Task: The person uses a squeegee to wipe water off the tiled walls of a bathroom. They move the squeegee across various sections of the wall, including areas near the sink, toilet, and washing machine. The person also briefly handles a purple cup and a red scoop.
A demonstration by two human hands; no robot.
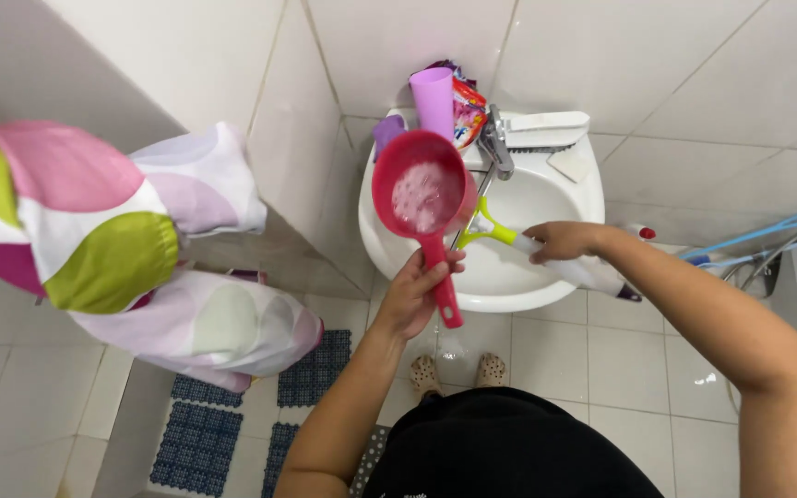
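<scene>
Head view: the red dipper (420, 192) contains foamy water and is held above the white sink (569, 198). The left hand (414, 297) is closed around its handle. The right hand (560, 242) grips a white brush handle (574, 269) over the basin, arm extended.

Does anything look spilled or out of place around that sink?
Nothing looks spilled or broken. The left hand holds a red dipper of foamy water upright over the white sink; the right hand holds a green-and-white tool there.
</scene>
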